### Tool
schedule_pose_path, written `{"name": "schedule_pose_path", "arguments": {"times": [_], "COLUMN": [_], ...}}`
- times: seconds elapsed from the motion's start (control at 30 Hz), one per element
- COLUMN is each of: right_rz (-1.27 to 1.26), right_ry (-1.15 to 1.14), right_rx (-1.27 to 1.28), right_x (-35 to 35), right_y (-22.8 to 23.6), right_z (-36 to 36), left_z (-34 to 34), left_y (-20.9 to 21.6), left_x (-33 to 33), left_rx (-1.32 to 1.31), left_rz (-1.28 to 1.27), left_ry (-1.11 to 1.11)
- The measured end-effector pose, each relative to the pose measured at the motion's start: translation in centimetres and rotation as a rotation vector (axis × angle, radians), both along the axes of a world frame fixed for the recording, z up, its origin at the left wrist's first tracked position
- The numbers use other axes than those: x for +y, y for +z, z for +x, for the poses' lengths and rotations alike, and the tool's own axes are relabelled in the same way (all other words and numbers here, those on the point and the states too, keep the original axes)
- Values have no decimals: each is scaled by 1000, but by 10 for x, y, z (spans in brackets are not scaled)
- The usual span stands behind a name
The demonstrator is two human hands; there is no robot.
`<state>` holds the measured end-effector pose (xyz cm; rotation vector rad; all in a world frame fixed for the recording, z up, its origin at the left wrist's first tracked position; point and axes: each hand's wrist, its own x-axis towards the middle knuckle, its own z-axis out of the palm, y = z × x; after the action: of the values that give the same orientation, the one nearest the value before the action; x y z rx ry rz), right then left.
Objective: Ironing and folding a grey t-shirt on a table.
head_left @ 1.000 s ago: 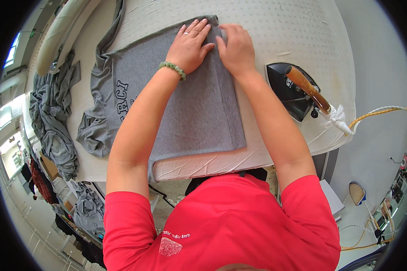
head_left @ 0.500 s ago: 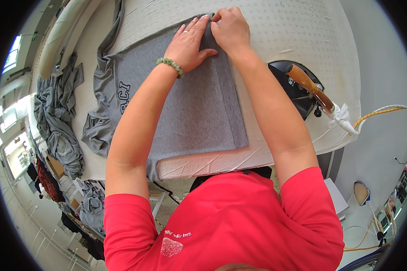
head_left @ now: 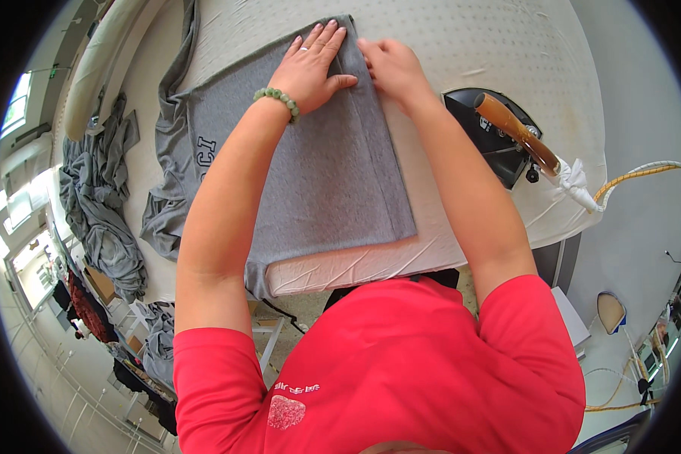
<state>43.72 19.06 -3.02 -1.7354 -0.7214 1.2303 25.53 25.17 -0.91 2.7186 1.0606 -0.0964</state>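
Note:
A grey knit top [head_left: 310, 174] with dark lettering lies spread on the padded ironing table, its hem toward the right and its far part bunched at the left. My left hand [head_left: 310, 64] rests flat on it near the far right corner, fingers stretched and thumb out to the side. At the hem's right edge is my right hand [head_left: 395, 72], its fingers loosely curled with the tips at the cloth edge. Those fingertips are blurred, so a grip on the fabric cannot be made out. An iron [head_left: 499, 136] with a brown handle stands right of my right forearm.
The cream-covered ironing table [head_left: 507, 38] extends behind the top. A crumpled grey garment [head_left: 102, 204] hangs over its left side, below a padded pressing arm [head_left: 98, 83]. From the iron's wrapped white cloth [head_left: 575, 185], a yellow-and-white cord [head_left: 635, 178] runs off right.
My right hand has left the far corner and come a little nearer and to the right along the hem. My left hand still lies flat on the top, having shifted slightly left.

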Motion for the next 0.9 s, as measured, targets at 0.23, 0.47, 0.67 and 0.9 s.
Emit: {"name": "schedule_pose_path", "arguments": {"times": [0.23,0.47,0.67,0.9], "right_rz": [-118,-113,43,620], "right_ry": [227,80,284,525], "right_rx": [153,146,-312,-863], "right_x": [-193,-278,-278,-176], "right_y": [27,36,58,29], "right_z": [-12,-23,-22,-40], "left_z": [5,15,7,13], "left_y": [3,20,10,-9], "left_x": [-3,-12,-167,-307], "left_rx": [52,167,-164,-261], "left_rz": [43,-161,-19,-65], "left_ry": [-9,83,33,182]}}
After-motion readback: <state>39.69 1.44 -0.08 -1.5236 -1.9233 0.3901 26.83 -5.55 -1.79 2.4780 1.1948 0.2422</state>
